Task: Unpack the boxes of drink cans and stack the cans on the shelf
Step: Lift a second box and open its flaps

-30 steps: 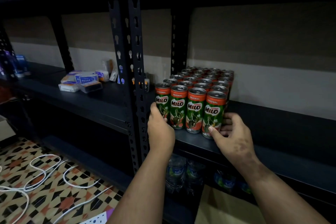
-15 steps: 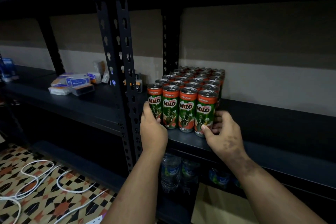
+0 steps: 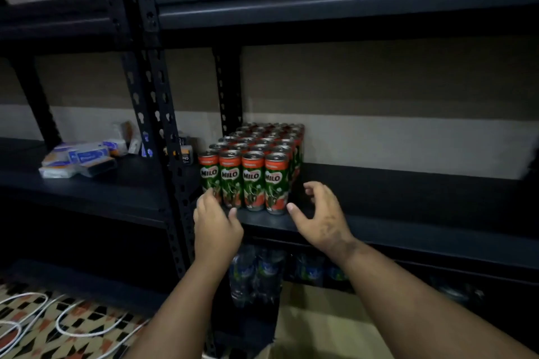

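Note:
A block of several green and red Milo cans stands upright in tight rows on the black shelf, close to the front edge beside the left upright post. My left hand hovers at the block's front left corner, fingertips near the leftmost can, holding nothing. My right hand is just off the block's front right corner, fingers spread and loosely curved, apart from the cans.
A perforated black upright post rises left of the cans. Small white and blue boxes lie on the left shelf. Water bottles stand on the shelf below. A cardboard box sits under my arms. White cables lie on the patterned floor.
Both hands were pressed against the sides of the can block; now they have drawn back a little and let go. The view has tilted upward.

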